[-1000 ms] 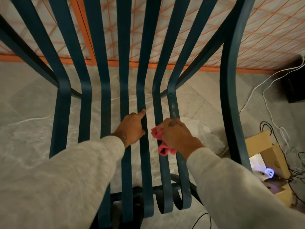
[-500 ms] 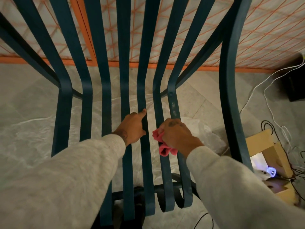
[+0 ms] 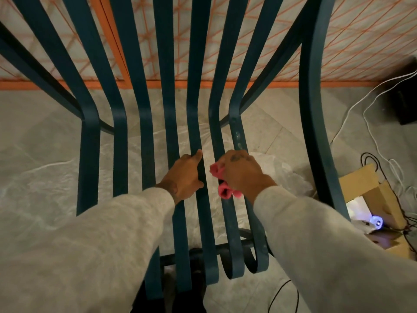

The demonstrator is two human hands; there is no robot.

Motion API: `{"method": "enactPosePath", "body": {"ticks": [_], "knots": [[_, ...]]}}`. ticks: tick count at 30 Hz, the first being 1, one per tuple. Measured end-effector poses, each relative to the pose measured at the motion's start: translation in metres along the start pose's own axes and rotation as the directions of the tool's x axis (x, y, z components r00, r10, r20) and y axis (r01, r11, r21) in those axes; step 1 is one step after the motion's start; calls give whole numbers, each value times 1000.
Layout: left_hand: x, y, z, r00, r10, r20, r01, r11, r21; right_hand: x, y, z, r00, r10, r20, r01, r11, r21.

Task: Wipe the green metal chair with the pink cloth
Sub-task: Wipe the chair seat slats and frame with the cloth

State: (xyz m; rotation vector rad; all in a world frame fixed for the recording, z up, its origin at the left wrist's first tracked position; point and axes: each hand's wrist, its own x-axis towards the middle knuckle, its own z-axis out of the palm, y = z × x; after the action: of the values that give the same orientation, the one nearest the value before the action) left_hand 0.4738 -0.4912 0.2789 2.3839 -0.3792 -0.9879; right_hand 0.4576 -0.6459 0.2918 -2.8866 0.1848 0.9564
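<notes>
The green metal chair (image 3: 90, 154) fills the view, its long flat slats running from the seat front near me up into the backrest. My left hand (image 3: 185, 175) grips a middle seat slat, fingers curled under it and the index finger lying along its edge. Just to the right, my right hand (image 3: 243, 172) holds the bunched pink cloth (image 3: 223, 190) and presses it on the two neighbouring slats. Most of the cloth is hidden under that hand.
Clear plastic sheeting (image 3: 45, 172) covers the grey floor under the chair. An orange-framed mesh panel (image 3: 349, 41) stands behind. At the right lie a cardboard box (image 3: 365, 184) with a lit device, white cables (image 3: 361, 102) and a dark box (image 3: 406, 105).
My right hand with the cloth has slid slightly up the slats, away from me. The left hand has kept its grip in the same spot.
</notes>
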Motion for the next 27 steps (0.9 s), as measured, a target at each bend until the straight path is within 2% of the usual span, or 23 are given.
{"method": "enactPosePath", "body": {"ticks": [2, 4, 7, 10, 12, 14, 16, 18, 19, 20, 22, 23, 24, 27], "knots": [[1, 1, -1, 1000, -4, 8, 4, 1000, 19, 8, -3, -2, 997, -56, -60, 51, 995, -84], [-2, 3, -1, 1000, -11, -4, 11, 1000, 16, 4, -5, -2, 999, -42, -10, 42, 997, -64], [-13, 6, 4, 1000, 2, -26, -2, 1000, 9, -28, -2, 3, 995, 35, 89, -42, 996, 77], [-26, 9, 8, 998, 29, -51, -26, 997, 68, -59, 8, 7, 976, 17, 215, -68, 970, 232], [-33, 10, 9, 997, 36, -61, -31, 997, 74, -67, 18, 2, 962, 43, 269, -166, 876, 453], [-38, 10, 9, 998, 46, -52, -40, 994, 105, -63, 25, 1, 973, 124, 193, -215, 786, 580], [-46, 9, 13, 998, 60, -13, -57, 987, 150, -62, 28, -2, 982, 180, 58, -179, 794, 580], [-54, 8, 22, 998, 58, 8, -58, 980, 190, -55, 29, -7, 990, 130, -62, -79, 853, 516], [-56, 7, 28, 998, 61, 12, -62, 974, 220, -49, 30, -7, 995, 70, -69, -30, 887, 461], [-56, 6, 33, 998, 64, 17, -66, 965, 255, -42, 30, -7, 999, 29, -13, -21, 900, 435], [-56, 5, 39, 997, 74, 6, -72, 949, 307, -28, 24, -2, 985, -88, 146, 54, 973, 224], [-55, 4, 40, 996, 84, -6, -77, 944, 320, -24, 20, 7, 977, -133, 167, 112, 985, 129], [-54, 4, 40, 995, 95, -15, -85, 941, 329, -21, 17, 16, 973, -156, 168, 148, 987, 63], [-55, 6, 39, 992, 121, -38, -99, 929, 356, -25, 19, 37, 982, -176, 71, 175, 984, 30]]}}
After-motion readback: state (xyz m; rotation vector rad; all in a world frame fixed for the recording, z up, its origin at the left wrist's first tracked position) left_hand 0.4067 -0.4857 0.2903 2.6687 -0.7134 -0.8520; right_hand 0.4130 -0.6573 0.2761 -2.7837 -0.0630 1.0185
